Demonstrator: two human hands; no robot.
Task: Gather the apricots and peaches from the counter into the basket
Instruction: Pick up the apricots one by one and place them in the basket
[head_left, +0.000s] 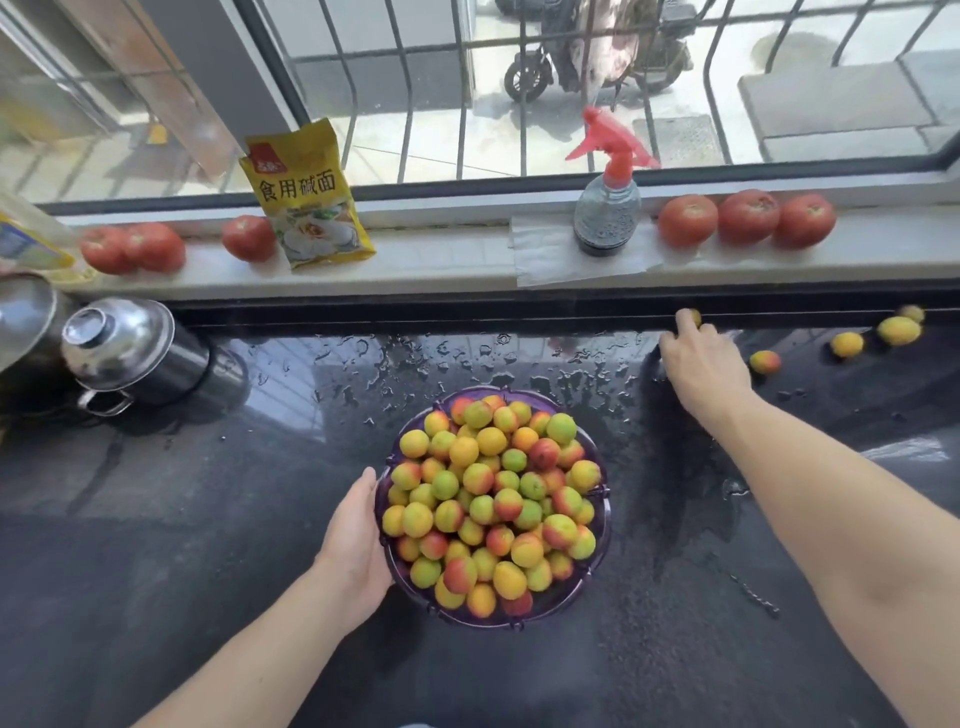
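A purple basket (605, 525) heaped with several yellow, green and red apricots and peaches sits mid-counter. My left hand (356, 540) holds its left rim, thumb along the edge. My right hand (704, 364) reaches to the back of the counter, its fingers curled around a small yellow fruit (694, 316) against the back ledge. Several loose fruits lie further right: a red-orange one (764, 361), a yellow one (847, 344), a larger yellow one (898, 330) and one behind it (911, 313).
The dark counter (208, 519) is wet with droplets. A steel pot with lid (130, 353) stands at the left. On the window sill (441, 260) are several tomatoes (748, 215), a yellow bag (306, 197) and a spray bottle (608, 208).
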